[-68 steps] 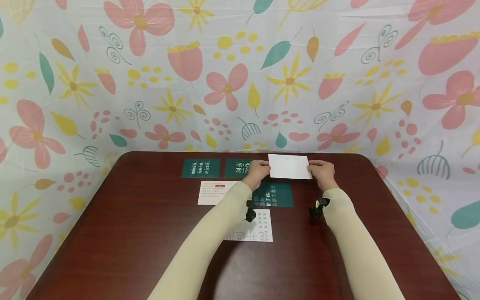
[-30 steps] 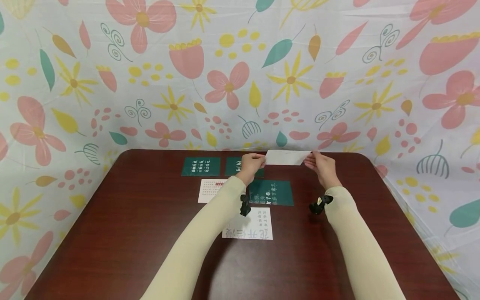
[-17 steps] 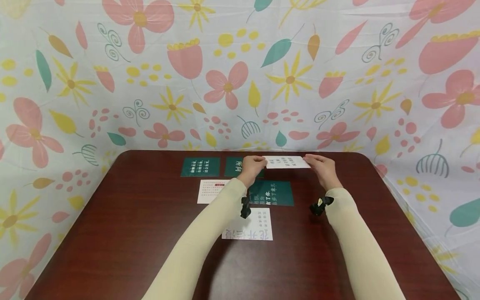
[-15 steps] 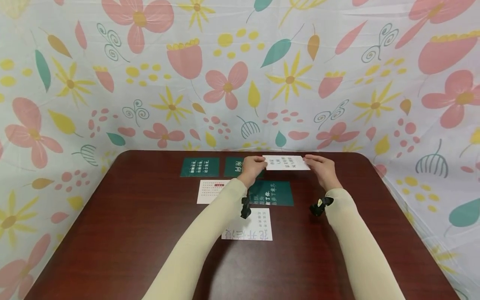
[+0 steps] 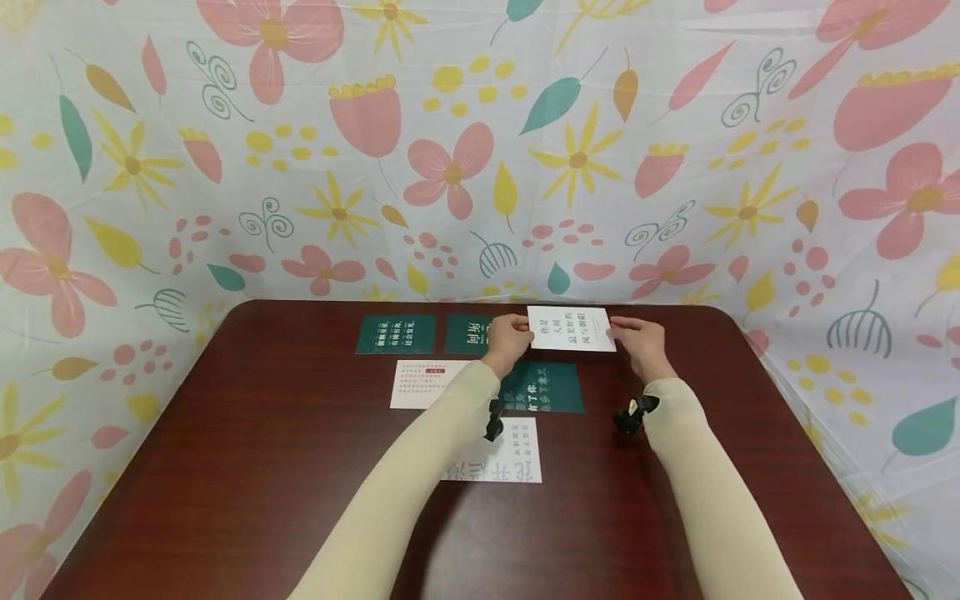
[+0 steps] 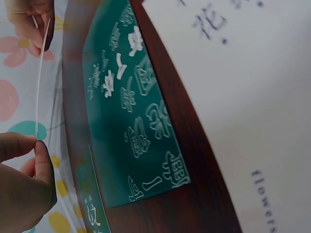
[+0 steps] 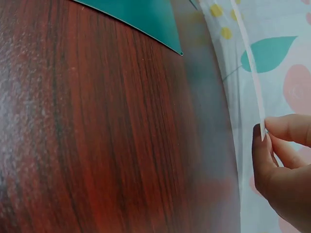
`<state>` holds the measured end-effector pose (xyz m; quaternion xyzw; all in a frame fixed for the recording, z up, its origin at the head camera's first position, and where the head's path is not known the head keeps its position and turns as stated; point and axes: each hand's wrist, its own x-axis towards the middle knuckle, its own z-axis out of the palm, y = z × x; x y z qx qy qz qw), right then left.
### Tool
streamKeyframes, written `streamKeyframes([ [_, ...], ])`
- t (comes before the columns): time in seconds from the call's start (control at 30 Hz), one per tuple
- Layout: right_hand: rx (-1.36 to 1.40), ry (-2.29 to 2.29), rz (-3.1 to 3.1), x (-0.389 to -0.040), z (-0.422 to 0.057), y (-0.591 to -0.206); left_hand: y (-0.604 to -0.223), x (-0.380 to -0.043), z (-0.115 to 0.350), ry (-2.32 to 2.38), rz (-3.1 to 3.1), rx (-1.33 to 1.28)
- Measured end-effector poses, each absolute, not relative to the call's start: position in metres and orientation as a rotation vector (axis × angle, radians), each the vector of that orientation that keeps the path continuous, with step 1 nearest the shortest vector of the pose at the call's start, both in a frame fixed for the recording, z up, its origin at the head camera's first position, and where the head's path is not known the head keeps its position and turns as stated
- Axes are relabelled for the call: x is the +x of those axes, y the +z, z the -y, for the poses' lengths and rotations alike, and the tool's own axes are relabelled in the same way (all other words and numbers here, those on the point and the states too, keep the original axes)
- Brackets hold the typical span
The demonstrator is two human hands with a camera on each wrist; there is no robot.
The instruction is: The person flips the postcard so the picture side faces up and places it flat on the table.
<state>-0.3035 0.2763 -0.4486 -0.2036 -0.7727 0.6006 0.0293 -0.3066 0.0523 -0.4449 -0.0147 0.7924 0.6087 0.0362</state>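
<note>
Near the table's far edge, a white card (image 5: 572, 328) printed with dark characters is held up between both hands. My left hand (image 5: 507, 343) pinches its left edge between thumb and fingers. Its right edge is pinched by my right hand (image 5: 642, 346). Both wrist views show the card edge-on, as a thin white strip above the table: the left wrist view has the left hand (image 6: 24, 179) on one end, and the right wrist view has the right hand (image 7: 286, 160) gripping the other. Just nearer than the card lies a green card (image 5: 551, 387), partly covered by the left forearm.
Green cards lie at the back left (image 5: 396, 334) and beside the left hand (image 5: 467, 333). A white card with red print (image 5: 423, 383) and a larger-lettered white card (image 5: 517, 454) are partly behind the left sleeve. A flowered cloth (image 5: 450, 167) hangs behind the brown table (image 5: 285, 467).
The card showed a blank face, was tipped nearly flat, then turned over; its printed face now shows more fully, tilted toward me. Both hands keep hold of its edges.
</note>
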Motion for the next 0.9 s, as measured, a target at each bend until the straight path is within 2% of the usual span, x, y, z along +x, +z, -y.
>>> streamKeyframes([
  [0.27, -0.683, 1.754, 2.453, -0.307, -0.279, -0.452, -0.443, -0.305, -0.055, 1.777, -2.425, -0.006],
  [0.53, -0.600, 1.717, 2.490, -0.305, -0.278, -0.457, -0.442, -0.306, -0.056, 1.608, -2.398, 0.049],
  [0.9, -0.612, 1.695, 2.561, -0.302, -0.281, -0.465, -0.442, -0.300, -0.059, 1.611, -2.390, 0.098],
])
